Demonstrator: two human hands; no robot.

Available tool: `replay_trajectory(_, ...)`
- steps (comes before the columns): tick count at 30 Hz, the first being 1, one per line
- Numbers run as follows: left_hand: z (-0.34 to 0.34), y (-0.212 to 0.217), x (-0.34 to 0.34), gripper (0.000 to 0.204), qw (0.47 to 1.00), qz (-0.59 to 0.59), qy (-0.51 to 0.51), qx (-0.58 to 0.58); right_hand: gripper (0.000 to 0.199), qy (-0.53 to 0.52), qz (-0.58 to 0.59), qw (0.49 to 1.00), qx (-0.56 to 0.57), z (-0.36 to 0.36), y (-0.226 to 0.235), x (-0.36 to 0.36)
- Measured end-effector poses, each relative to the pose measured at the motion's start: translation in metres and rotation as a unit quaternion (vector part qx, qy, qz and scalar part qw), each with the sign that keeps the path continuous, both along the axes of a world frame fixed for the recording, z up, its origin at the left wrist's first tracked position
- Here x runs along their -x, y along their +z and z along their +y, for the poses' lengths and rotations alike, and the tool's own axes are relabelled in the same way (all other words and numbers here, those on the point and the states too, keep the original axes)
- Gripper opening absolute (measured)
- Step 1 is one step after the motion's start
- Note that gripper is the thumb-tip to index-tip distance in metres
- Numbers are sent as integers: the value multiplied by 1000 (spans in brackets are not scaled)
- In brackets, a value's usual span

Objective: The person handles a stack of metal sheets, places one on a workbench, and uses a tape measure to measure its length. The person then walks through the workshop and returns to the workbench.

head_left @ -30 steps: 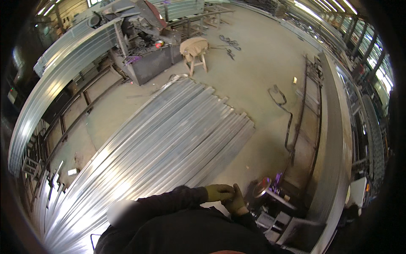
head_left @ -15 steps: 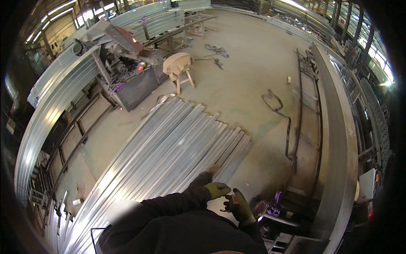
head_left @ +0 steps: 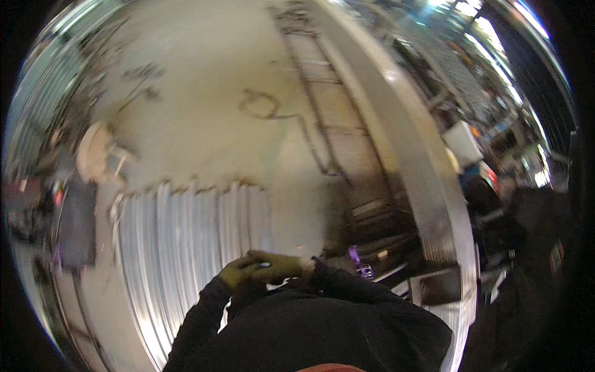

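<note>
Both my hands wear olive-green gloves and meet in front of my dark-sleeved body, blurred by motion. My left hand (head_left: pixel 237 273) touches my right hand (head_left: pixel 280 266), their fingers overlapping. A small pale spot shows between them; I cannot tell whether it is a held object or a gap. Just beyond and to the left lies the nearest material, a row of long silvery metal profiles (head_left: pixel 180 229) side by side, their far ends uneven.
A stool with a tan cloth (head_left: pixel 94 152) stands at the left, near a dark machine (head_left: pixel 77 223). A dark strap (head_left: pixel 304 133) lies on the floor (head_left: pixel 198 93). To the right are a low metal frame (head_left: pixel 347 146), a long metal beam (head_left: pixel 403 118) and a purple item (head_left: pixel 354 254).
My view has swung to the right, so the profiles and stool now sit further left. My hands, close but apart before, have come together.
</note>
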State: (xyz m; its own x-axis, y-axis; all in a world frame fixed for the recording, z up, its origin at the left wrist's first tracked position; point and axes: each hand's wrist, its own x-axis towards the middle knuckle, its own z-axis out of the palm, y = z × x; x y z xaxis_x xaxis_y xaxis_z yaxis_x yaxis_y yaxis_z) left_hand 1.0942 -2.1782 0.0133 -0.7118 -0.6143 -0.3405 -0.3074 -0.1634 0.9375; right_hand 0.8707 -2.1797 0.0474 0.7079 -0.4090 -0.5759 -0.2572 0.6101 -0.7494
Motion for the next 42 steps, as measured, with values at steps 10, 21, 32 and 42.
replay_trajectory(10,-192,-4,59,22,940,101,215,-243,66,-164,-24,986,28,-135,-7,99)
replay_trajectory(21,-405,-11,197,23,955,152,234,-96,51,-119,74,983,122,-333,-6,262)
replay_trajectory(32,-596,-57,284,18,961,86,115,-238,59,-152,8,983,103,-509,-33,318)
replay_trajectory(42,-881,-35,265,49,991,-80,-14,-110,62,-143,-7,990,0,-813,-29,262)
